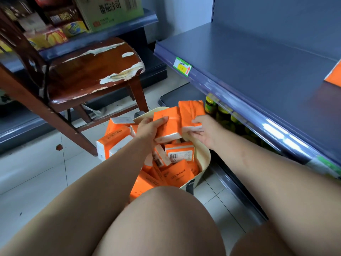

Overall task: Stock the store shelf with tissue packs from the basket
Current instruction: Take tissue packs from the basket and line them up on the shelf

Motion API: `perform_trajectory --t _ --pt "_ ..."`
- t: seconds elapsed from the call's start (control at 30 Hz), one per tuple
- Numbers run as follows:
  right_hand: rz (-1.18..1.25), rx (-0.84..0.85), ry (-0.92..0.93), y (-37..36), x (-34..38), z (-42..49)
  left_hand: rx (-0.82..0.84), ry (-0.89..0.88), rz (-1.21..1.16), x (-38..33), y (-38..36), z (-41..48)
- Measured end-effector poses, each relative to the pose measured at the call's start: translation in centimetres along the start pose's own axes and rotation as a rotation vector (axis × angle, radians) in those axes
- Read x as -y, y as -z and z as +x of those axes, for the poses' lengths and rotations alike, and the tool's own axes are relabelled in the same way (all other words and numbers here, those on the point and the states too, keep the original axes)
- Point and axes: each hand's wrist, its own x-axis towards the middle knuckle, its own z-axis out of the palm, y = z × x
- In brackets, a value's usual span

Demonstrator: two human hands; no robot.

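A cream basket on the floor is full of several orange tissue packs. My left hand grips one orange pack lifted above the basket. Beside it, my right hand pinches the white end of a second orange pack. The two held packs lie side by side. To the right runs the dark blue shelf, bare except for an orange pack at the frame's right edge.
A worn brown wooden chair stands left of the basket. Jars with yellow-green lids sit under the shelf. A green and yellow price tag hangs on the shelf's front rail. Boxes fill the far left shelves. My knees take up the lower frame.
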Motion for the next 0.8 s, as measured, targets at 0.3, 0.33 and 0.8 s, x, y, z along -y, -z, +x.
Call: perform_trajectory --t 0.3,0.33,0.8 --pt "-0.178 0.003 -0.001 -1.2 0.5 -7.1 0.091 -0.237 0.367 -3.9 4.0 -6.4" --pt "-0.173 0.006 0.017 -1.2 0.9 -8.1 0.091 -0.262 0.364 -4.7 4.0 -7.3" --pt "-0.341 -0.192 0.407 6.2 9.3 -26.2 0.417 -0.728 0.513 -11.9 -1.3 -20.9"
